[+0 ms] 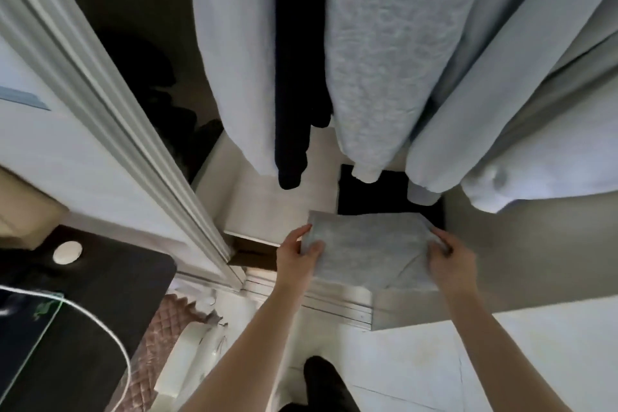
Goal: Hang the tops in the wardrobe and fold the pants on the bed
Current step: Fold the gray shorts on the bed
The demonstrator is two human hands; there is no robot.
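A folded grey garment point(371, 252) is pinched at both side edges by the left hand point(297, 256) and right hand point(451, 259), centre frame, below hung tops point(378, 60); placement in the wardrobe appears next.

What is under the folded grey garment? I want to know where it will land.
Both hands, left and right, grip the folded grey garment. Beyond its far edge shows a black folded item on the pale wardrobe floor. Directly beneath is covered.
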